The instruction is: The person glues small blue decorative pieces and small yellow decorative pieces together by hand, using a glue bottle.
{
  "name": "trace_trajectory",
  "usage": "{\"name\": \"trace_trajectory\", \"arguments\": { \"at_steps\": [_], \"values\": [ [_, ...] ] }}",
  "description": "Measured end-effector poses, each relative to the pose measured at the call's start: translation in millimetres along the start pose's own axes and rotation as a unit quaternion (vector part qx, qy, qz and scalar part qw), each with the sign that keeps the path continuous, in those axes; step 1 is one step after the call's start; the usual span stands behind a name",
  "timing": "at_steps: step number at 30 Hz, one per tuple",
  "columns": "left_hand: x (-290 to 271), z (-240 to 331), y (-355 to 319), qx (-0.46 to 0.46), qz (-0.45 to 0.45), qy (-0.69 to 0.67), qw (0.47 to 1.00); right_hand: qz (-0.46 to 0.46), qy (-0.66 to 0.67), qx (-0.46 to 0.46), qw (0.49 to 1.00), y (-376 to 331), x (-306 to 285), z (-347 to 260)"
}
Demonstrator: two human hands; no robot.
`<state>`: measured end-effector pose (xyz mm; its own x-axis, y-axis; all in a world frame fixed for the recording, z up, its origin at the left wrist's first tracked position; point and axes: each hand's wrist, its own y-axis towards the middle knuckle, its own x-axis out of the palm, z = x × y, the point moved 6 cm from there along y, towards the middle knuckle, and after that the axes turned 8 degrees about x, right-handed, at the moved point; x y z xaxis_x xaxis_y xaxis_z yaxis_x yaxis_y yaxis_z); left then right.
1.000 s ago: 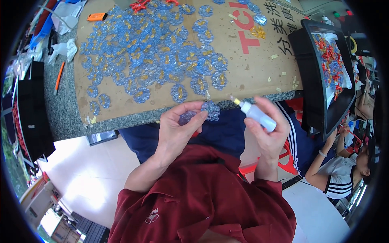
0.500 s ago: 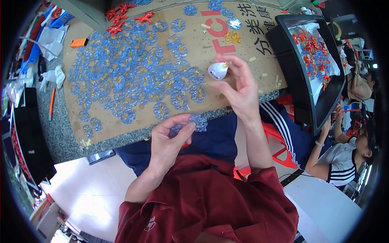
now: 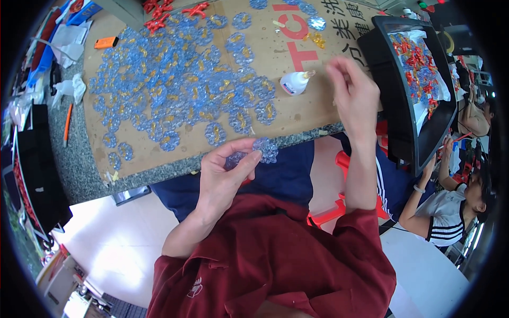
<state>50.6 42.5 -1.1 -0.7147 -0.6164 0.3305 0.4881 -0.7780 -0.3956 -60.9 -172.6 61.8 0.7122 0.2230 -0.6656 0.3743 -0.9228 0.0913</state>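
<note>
My left hand (image 3: 225,164) pinches a translucent blue, flower-shaped plastic piece (image 3: 265,150) just off the table's front edge. A second bluish piece (image 3: 234,159) shows inside the same hand, partly covered by the fingers. Over the right part of the cardboard, my right hand (image 3: 358,98) has its fingers curled; their tips are smeared by motion, and whether they hold anything is hidden. Between the hands, a small white bottle (image 3: 293,84) with a yellowish nozzle rests tilted on the cardboard, apart from both. Many similar blue pieces (image 3: 175,79) with yellow centres cover the cardboard's left side.
Cardboard (image 3: 297,114) covers the stone table. At right stands a black bin (image 3: 389,100) of red and blue parts. An orange box (image 3: 106,42), an orange stick (image 3: 68,125), red figures (image 3: 196,9) and yellow pieces (image 3: 316,40) lie around. A co-worker (image 3: 445,206) sits at right.
My right hand has moved away from the white bottle, toward the right and the black bin. My left hand keeps hold of the blue pieces. The whole view has shifted slightly.
</note>
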Motion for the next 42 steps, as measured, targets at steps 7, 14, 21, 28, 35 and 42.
{"name": "trace_trajectory", "arguments": {
  "at_steps": [7,14,21,28,35,42],
  "values": [
    [3.0,-4.9,0.7,0.004,-0.018,0.029,0.999,-0.093,0.073,-0.151,0.981,-92.2,3.4,-24.7],
    [7.4,-2.3,-2.9,0.034,-0.01,0.061,0.998,-0.108,0.123,-0.158,0.974,-105.8,12.4,-27.3],
    [8.3,0.8,-7.2,0.065,-0.003,0.086,0.994,-0.128,0.117,-0.13,0.976,-109.4,18.4,-28.5],
    [8.9,-1.4,-7.0,0.092,0.006,0.125,0.988,-0.113,0.069,-0.169,0.977,-113.7,19.8,-32.7],
    [10.2,-6.8,-2.1,0.023,-0.04,0.071,0.996,-0.13,0.066,-0.193,0.97,-112.1,18.8,-37.0],
    [13.9,-9.7,-1.2,-0.004,-0.062,0.037,0.997,-0.14,0.087,-0.175,0.971,-110.0,17.3,-34.9]
  ]
}}
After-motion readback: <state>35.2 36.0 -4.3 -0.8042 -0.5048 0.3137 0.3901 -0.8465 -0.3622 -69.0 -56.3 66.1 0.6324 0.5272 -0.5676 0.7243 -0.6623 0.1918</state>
